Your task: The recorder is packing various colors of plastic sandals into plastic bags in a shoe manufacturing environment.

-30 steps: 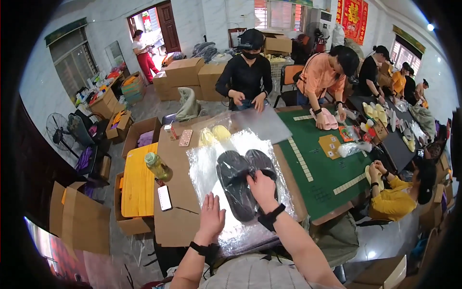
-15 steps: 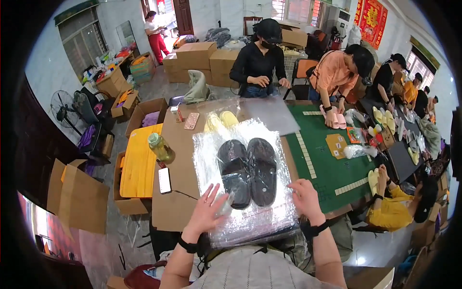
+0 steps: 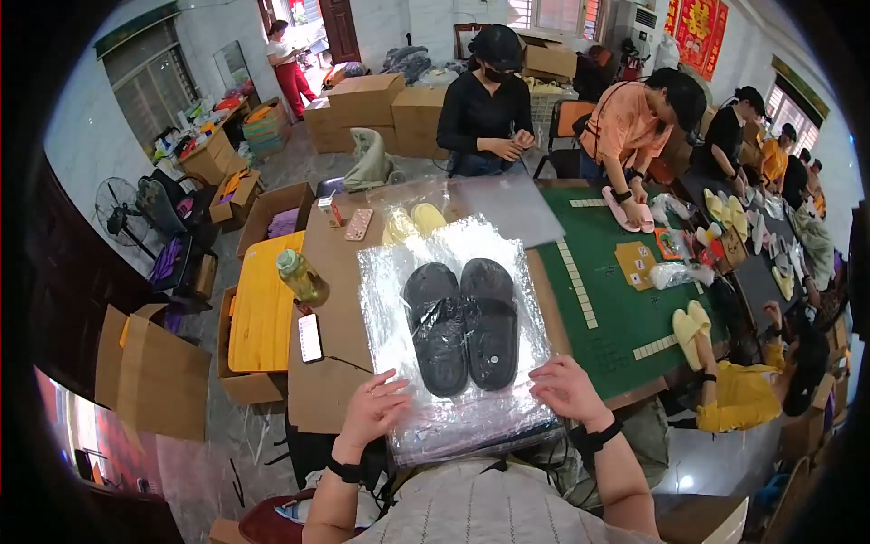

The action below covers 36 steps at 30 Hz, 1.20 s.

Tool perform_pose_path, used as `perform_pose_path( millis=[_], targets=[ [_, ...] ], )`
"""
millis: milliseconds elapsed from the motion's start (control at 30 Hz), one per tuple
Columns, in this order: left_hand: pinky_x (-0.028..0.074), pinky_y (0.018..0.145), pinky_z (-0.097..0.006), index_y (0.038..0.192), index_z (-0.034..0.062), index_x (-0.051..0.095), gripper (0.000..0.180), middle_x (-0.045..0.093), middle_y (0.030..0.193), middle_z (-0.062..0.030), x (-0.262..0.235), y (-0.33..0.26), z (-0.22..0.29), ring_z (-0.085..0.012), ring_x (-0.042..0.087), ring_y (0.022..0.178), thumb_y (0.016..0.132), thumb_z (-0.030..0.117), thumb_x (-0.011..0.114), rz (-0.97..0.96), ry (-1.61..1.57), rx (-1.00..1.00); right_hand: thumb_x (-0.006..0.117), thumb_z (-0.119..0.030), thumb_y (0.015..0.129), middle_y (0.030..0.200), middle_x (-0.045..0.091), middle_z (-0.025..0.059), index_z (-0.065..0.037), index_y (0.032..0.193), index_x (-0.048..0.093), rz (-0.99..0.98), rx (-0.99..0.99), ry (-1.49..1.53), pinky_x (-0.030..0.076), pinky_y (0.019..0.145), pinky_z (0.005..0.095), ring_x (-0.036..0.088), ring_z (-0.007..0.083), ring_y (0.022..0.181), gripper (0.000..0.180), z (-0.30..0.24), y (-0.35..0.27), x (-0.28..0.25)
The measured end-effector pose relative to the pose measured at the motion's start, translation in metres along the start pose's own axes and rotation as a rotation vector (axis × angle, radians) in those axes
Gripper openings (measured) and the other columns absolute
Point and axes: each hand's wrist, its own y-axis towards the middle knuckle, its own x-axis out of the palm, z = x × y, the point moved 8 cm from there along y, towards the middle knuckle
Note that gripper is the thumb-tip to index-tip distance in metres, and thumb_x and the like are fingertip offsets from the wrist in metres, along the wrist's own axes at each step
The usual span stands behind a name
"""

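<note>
A pair of black slippers point(image 3: 490, 337) lies side by side inside a clear plastic bag point(image 3: 385, 281), in front of me on a pile of shiny bags. My left hand point(image 3: 373, 408) is at the bag's lower left edge, its fingers apart and slightly bent. At the lower right edge is my right hand point(image 3: 569, 392), fingers loosely curved over the plastic and apart. Neither hand visibly grips anything. Just beyond the bag's far edge, a pale yellow pair of slippers point(image 3: 426, 218) lies partly under clear plastic.
On the brown cardboard tabletop point(image 3: 331, 399) to my left are a phone point(image 3: 310, 338), a green bottle point(image 3: 302, 276) and a pink patterned case point(image 3: 359, 225). A yellow board point(image 3: 263, 308) rests on a box. Co-workers handle slippers around the green table point(image 3: 603, 349) on the right.
My left hand has moved left, off the bag's middle to its edge. My right hand has come slightly inward and down. A co-worker in yellow now holds pale yellow slippers further left.
</note>
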Motion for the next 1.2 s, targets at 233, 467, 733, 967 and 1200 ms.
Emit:
perform_pose_path(
  millis=[233, 467, 733, 967, 1200],
  targets=[
    [0.050, 0.096, -0.040, 0.083, 0.0068, 0.078, 0.008, 0.073, 0.113, -0.0068, 0.012, 0.004, -0.027, -0.0316, 0.062, 0.116, 0.081, 0.011, 0.071, 0.107, -0.179, -0.223, 0.071, -0.011, 0.082, 0.093, 0.072, 0.0030, -0.011, 0.079, 0.076, 0.237, 0.191, 0.071, 0.050, 0.082, 0.0380, 0.061, 0.0261, 0.094, 0.006, 0.027, 0.000, 0.004],
    [0.050, 0.088, -0.040, 0.068, 0.0034, 0.073, 0.019, 0.071, 0.099, -0.0069, 0.034, 0.004, -0.045, -0.0288, 0.059, 0.104, 0.078, 0.020, 0.073, 0.215, -0.169, -0.477, 0.075, -0.016, 0.074, 0.095, 0.066, 0.0082, -0.005, 0.071, 0.067, 0.329, 0.543, -0.208, 0.047, 0.081, 0.0421, 0.057, 0.0304, 0.095, 0.015, 0.055, -0.009, 0.031],
    [0.047, 0.089, -0.040, 0.060, 0.0015, 0.065, 0.022, 0.069, 0.099, -0.0058, 0.038, 0.008, -0.043, -0.0293, 0.057, 0.102, 0.075, 0.014, 0.073, 0.226, 0.001, -0.459, 0.068, -0.027, 0.090, 0.151, 0.045, 0.0138, -0.006, 0.142, 0.049, 0.018, -0.006, -0.235, 0.029, 0.118, 0.0512, 0.037, 0.0362, 0.143, 0.059, -0.095, 0.042, 0.085],
    [0.047, 0.089, -0.040, 0.058, 0.0007, 0.062, 0.024, 0.069, 0.098, -0.0058, 0.036, 0.008, -0.044, -0.0294, 0.056, 0.101, 0.076, 0.013, 0.071, 0.212, -0.061, -0.452, 0.057, -0.047, 0.096, 0.159, 0.038, 0.0113, -0.007, 0.152, 0.039, -0.157, 0.077, -0.414, 0.023, 0.121, 0.0481, 0.033, 0.0293, 0.147, 0.071, -0.043, 0.030, 0.126],
    [0.047, 0.088, -0.041, 0.063, 0.0020, 0.068, 0.021, 0.069, 0.094, -0.0069, 0.040, 0.010, -0.043, -0.0303, 0.056, 0.101, 0.076, 0.017, 0.072, 0.200, -0.003, -0.435, 0.058, -0.047, 0.096, 0.159, 0.038, 0.0101, -0.007, 0.150, 0.041, -0.033, 0.224, -0.420, 0.025, 0.120, 0.0484, 0.034, 0.0302, 0.146, 0.070, -0.005, 0.014, 0.083]
  ],
)
